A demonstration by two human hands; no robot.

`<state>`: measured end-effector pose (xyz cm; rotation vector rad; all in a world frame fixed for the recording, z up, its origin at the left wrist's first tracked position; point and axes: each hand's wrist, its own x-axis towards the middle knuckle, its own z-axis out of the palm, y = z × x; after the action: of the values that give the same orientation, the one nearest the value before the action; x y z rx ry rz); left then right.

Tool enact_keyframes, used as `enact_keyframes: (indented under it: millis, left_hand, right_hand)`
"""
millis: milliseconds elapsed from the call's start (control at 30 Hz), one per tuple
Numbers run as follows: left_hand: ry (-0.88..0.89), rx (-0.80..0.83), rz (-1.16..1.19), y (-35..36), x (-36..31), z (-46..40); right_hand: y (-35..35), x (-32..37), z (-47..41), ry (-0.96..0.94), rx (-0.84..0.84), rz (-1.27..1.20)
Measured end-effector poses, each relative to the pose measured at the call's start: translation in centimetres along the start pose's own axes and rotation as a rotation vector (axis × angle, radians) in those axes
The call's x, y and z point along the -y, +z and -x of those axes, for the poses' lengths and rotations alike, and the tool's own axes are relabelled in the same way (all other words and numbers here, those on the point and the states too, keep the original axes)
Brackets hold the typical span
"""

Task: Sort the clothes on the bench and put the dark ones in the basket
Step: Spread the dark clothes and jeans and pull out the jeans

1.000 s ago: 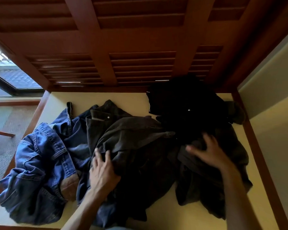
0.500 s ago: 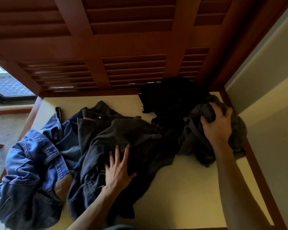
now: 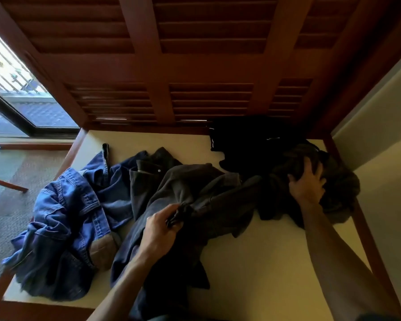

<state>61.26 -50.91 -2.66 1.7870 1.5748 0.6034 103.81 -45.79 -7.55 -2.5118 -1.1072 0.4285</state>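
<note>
A person's left hand (image 3: 161, 224) pinches a bunched fold of a dark grey garment (image 3: 195, 193) at the middle of the bench (image 3: 276, 262), while the right hand (image 3: 307, 185) digs curled fingers into a second dark grey piece (image 3: 333, 188) heaped at the bench's right edge. Just behind that heap, against the slatted backrest (image 3: 208, 98), a black garment (image 3: 252, 144) lies folded. To the left, blue denim (image 3: 63, 218) sprawls and spills over the front corner, touching the grey garment beside it. The count, as far as the tangle allows: two grey pieces, one black, and denim that may be one item or two. No basket is in view. Sorting appears barely begun; every piece is on the bench and none of the dark ones has gone into a basket.
</note>
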Motion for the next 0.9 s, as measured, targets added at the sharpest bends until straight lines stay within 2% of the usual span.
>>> enact_keyframes:
  millis: [133,300,367,500,667,733,800,867,900]
  left_hand:
    - [0.014,-0.043,0.423,-4.9,-3.6,1.7]
    - [-0.019,-0.238,0.883,-10.7,-8.8,2.4]
    - [-0.041,-0.29,0.992,-12.7,-10.9,2.4]
    - [0.004,-0.308,1.064,-15.2,-13.4,3.6]
    - [0.053,-0.364,1.119,-18.4,-12.0,4.2]
    - [0.063,-0.271,1.091,-19.1,-10.2,3.7]
    - [0.054,-0.154,0.997,-18.3,-7.9,2.7]
    - [0.003,-0.051,0.855,-15.6,-5.0,1.4]
    - [-0.022,-0.015,0.764,-13.9,-3.3,0.8]
  right_hand:
    - [-1.6,-1.7,0.4,0.03,0.094,0.01]
    - [-1.8,-2.5,2.5,-0.034,0.211,0.123]
    - [-1.3,-2.3,3.1,-0.068,0.306,0.186]
    - [-1.0,-0.6,3.3,-0.061,0.461,0.267]
    - [-0.6,0.6,5.1,0.038,0.444,0.282]
    - [-0.8,2.5,5.6,0.019,0.36,0.151]
    - [-0.4,5.5,6.6,-0.088,0.235,-0.068]
    - [1.2,8.6,8.4,-0.212,0.282,-0.282]
    - [2.4,9.7,9.3,-0.248,0.332,-0.311]
